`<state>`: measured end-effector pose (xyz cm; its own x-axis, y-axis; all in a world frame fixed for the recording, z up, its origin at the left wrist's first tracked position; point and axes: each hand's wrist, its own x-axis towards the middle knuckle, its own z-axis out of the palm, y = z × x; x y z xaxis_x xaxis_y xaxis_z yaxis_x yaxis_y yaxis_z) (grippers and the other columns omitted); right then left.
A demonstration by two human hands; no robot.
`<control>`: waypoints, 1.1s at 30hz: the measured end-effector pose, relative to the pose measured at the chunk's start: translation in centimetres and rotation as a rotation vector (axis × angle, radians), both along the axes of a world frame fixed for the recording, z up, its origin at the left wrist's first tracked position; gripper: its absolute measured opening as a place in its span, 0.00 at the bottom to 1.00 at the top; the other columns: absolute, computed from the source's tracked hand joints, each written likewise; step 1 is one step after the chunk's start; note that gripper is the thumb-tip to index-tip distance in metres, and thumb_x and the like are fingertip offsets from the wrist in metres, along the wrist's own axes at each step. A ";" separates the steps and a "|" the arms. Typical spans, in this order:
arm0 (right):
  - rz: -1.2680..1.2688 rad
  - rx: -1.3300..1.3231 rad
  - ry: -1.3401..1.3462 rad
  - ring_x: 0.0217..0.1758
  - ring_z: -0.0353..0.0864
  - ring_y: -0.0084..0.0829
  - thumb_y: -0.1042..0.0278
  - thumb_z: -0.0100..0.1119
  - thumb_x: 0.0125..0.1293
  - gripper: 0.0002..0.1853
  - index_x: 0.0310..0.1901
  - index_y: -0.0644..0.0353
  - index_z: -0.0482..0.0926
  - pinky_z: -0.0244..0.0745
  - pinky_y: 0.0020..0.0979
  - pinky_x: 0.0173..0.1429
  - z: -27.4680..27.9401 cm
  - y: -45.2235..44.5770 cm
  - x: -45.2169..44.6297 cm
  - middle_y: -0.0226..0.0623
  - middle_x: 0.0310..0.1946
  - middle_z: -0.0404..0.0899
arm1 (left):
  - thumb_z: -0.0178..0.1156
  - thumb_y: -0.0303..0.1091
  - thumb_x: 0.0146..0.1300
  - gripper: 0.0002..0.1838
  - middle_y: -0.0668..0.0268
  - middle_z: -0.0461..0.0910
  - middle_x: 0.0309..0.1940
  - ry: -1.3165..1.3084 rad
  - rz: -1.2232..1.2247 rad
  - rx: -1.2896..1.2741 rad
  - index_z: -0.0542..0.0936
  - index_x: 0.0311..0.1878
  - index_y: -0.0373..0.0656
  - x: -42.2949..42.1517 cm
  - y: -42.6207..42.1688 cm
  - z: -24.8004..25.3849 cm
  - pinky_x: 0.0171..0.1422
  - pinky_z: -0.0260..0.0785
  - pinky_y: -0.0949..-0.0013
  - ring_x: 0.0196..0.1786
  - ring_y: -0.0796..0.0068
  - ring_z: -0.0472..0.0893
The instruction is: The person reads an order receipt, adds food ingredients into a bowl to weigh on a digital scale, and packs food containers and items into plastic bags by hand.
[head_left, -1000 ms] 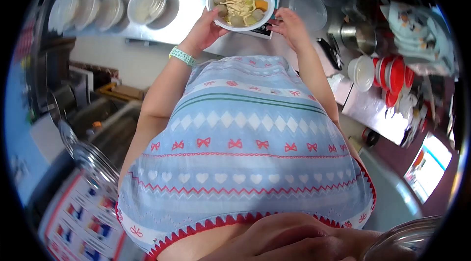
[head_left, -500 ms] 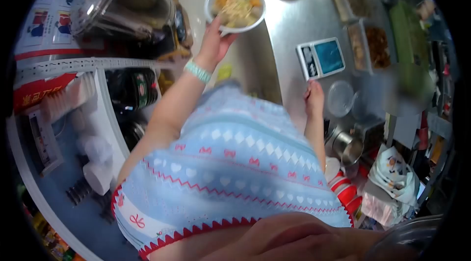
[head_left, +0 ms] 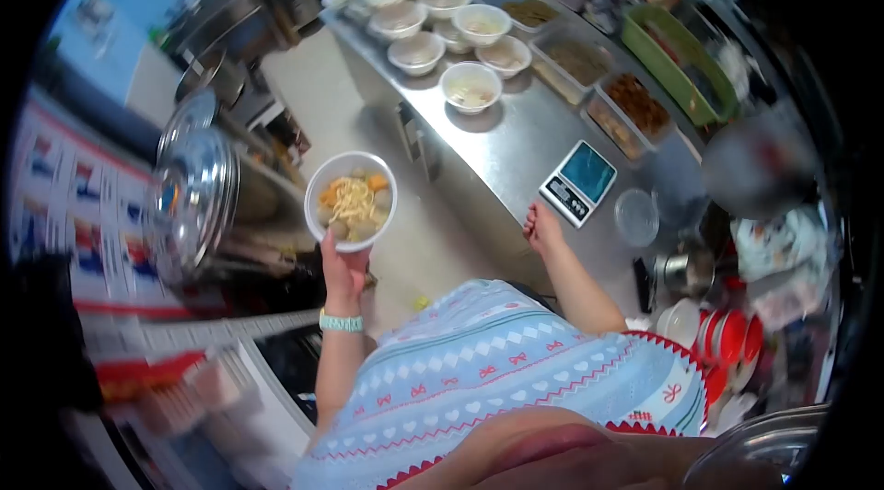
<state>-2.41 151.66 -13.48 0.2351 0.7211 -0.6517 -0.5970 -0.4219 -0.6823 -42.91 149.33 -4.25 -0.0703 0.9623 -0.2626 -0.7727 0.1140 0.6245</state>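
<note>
Your left grip (head_left: 344, 276) clasps bowl (head_left: 354, 206) side-on, likely steadying it; scale (head_left: 578, 184) sits just past curled right grip (head_left: 544, 227).

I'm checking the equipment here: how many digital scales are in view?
1. The digital scale is on the steel counter, close to the right hand, apart from the bowl in the left hand. Others may be hidden.

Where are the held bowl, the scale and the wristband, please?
Bowl (head_left: 349, 158), head view: far rim.
Scale (head_left: 587, 173), head view: blue platform.
Wristband (head_left: 342, 322), head view: middle of the band.
</note>
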 end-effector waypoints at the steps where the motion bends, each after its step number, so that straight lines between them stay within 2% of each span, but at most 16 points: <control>1: -0.019 0.024 -0.007 0.20 0.63 0.18 0.58 0.53 0.71 0.08 0.38 0.50 0.70 0.63 0.23 0.24 -0.5 0.1 -0.8 0.22 0.20 0.63 | 0.46 0.49 0.72 0.31 0.56 0.67 0.67 0.048 -0.055 -0.001 0.59 0.71 0.42 -0.4 0.5 0.6 0.69 0.68 0.53 0.68 0.57 0.70; 2: -0.082 0.026 -0.008 0.20 0.63 0.18 0.58 0.53 0.71 0.08 0.38 0.50 0.70 0.63 0.23 0.24 -0.7 -0.1 -1.7 0.22 0.20 0.63 | 0.45 0.51 0.71 0.32 0.56 0.67 0.68 0.089 -0.108 -0.004 0.58 0.72 0.42 -0.4 0.9 1.5 0.68 0.69 0.53 0.69 0.57 0.69; 4: -0.059 0.025 -0.095 0.26 0.69 0.21 0.62 0.57 0.69 0.07 0.43 0.51 0.73 0.72 0.25 0.28 -0.7 0.1 -3.1 0.25 0.26 0.69 | 0.43 0.52 0.71 0.33 0.56 0.65 0.68 0.111 -0.214 -0.001 0.58 0.72 0.42 0.4 2.9 2.5 0.68 0.70 0.52 0.68 0.56 0.70; 5: -0.103 0.026 -0.098 0.26 0.69 0.21 0.62 0.57 0.69 0.07 0.43 0.51 0.73 0.72 0.25 0.28 -0.4 -0.1 -2.9 0.25 0.26 0.69 | 0.44 0.52 0.71 0.33 0.56 0.65 0.69 0.127 -0.286 0.010 0.57 0.73 0.42 1.4 3.8 3.3 0.68 0.70 0.52 0.68 0.56 0.70; 7: -0.073 0.087 -0.054 0.32 0.72 0.23 0.67 0.59 0.67 0.08 0.46 0.50 0.73 0.77 0.28 0.36 0.4 -0.9 -2.7 0.26 0.32 0.71 | 0.44 0.52 0.71 0.33 0.56 0.65 0.68 0.148 -0.422 0.037 0.57 0.73 0.43 3.0 6.2 3.5 0.68 0.69 0.51 0.67 0.57 0.71; 8: -0.107 0.089 -0.056 0.32 0.72 0.23 0.67 0.59 0.67 0.08 0.46 0.50 0.73 0.77 0.28 0.36 0.7 -1.5 -2.2 0.26 0.32 0.71 | 0.43 0.56 0.71 0.34 0.60 0.68 0.67 0.231 -0.472 0.068 0.58 0.73 0.45 4.5 7.9 3.4 0.62 0.73 0.54 0.64 0.58 0.74; 10: -0.151 0.134 -0.082 0.36 0.73 0.24 0.67 0.59 0.67 0.08 0.46 0.49 0.73 0.78 0.31 0.41 1.3 -2.8 -0.5 0.25 0.36 0.72 | 0.42 0.54 0.72 0.33 0.59 0.68 0.66 0.193 -0.522 0.158 0.57 0.73 0.45 8.6 11.1 4.4 0.61 0.75 0.57 0.64 0.58 0.74; 13: -0.290 0.109 -0.075 0.37 0.73 0.25 0.67 0.59 0.67 0.08 0.46 0.50 0.73 0.78 0.32 0.43 2.2 -4.5 2.7 0.25 0.35 0.72 | 0.42 0.52 0.74 0.31 0.57 0.68 0.66 0.111 -0.688 0.246 0.57 0.72 0.44 15.1 16.0 6.5 0.61 0.75 0.57 0.64 0.58 0.74; 15: -0.367 0.126 -0.068 0.37 0.73 0.25 0.67 0.60 0.67 0.09 0.47 0.50 0.73 0.78 0.32 0.43 2.9 -5.8 4.8 0.25 0.35 0.72 | 0.41 0.51 0.74 0.30 0.55 0.68 0.66 0.078 -0.715 0.276 0.57 0.72 0.42 20.0 18.1 9.3 0.62 0.75 0.56 0.63 0.58 0.75; 19: -0.514 0.136 -0.078 0.37 0.72 0.24 0.66 0.61 0.67 0.13 0.51 0.49 0.72 0.77 0.31 0.43 2.3 -7.9 8.9 0.26 0.36 0.72 | 0.42 0.49 0.73 0.29 0.52 0.71 0.60 -0.022 -0.843 0.161 0.59 0.69 0.39 27.7 24.2 12.5 0.57 0.80 0.57 0.58 0.58 0.78; 21: -0.552 0.157 -0.073 0.37 0.72 0.24 0.66 0.61 0.67 0.13 0.51 0.49 0.72 0.77 0.31 0.43 2.8 -8.8 10.2 0.26 0.37 0.73 | 0.48 0.48 0.71 0.30 0.54 0.67 0.63 -0.038 -1.003 0.232 0.57 0.70 0.42 30.4 27.3 13.8 0.55 0.81 0.56 0.59 0.57 0.75; 24: -0.639 0.199 -0.112 0.37 0.72 0.23 0.67 0.60 0.67 0.14 0.52 0.49 0.71 0.77 0.31 0.43 3.8 -11.2 10.8 0.27 0.40 0.75 | 0.51 0.49 0.69 0.33 0.51 0.67 0.62 -0.022 -1.029 0.136 0.57 0.70 0.40 34.6 31.8 14.9 0.51 0.83 0.57 0.59 0.56 0.75; 28: -0.916 0.224 -0.061 0.37 0.72 0.24 0.67 0.60 0.67 0.14 0.52 0.50 0.72 0.75 0.31 0.44 2.3 -15.4 11.1 0.27 0.41 0.76 | 0.53 0.49 0.68 0.34 0.48 0.67 0.61 0.046 -1.056 0.134 0.57 0.69 0.38 37.5 35.0 17.6 0.48 0.84 0.58 0.58 0.53 0.76; 30: -1.030 0.254 -0.026 0.37 0.72 0.24 0.66 0.60 0.67 0.13 0.51 0.50 0.72 0.74 0.30 0.45 2.1 -17.3 11.0 0.26 0.40 0.76 | 0.53 0.49 0.68 0.34 0.46 0.67 0.61 0.176 -1.120 0.168 0.57 0.69 0.37 38.4 35.9 19.2 0.49 0.84 0.56 0.56 0.50 0.78; 32: -1.203 0.242 -0.013 0.37 0.72 0.23 0.63 0.60 0.68 0.10 0.49 0.50 0.75 0.72 0.29 0.46 2.1 -18.8 10.2 0.25 0.40 0.76 | 0.52 0.50 0.68 0.36 0.45 0.67 0.60 0.196 -1.223 0.200 0.55 0.70 0.37 39.3 38.3 19.0 0.48 0.84 0.55 0.54 0.47 0.79; 33: -1.212 0.246 -0.009 0.37 0.72 0.23 0.63 0.60 0.68 0.10 0.49 0.50 0.75 0.72 0.29 0.46 1.5 -19.7 9.8 0.25 0.40 0.76 | 0.52 0.50 0.68 0.37 0.43 0.66 0.61 0.206 -1.266 0.198 0.54 0.70 0.37 39.7 39.0 19.1 0.48 0.84 0.55 0.53 0.46 0.79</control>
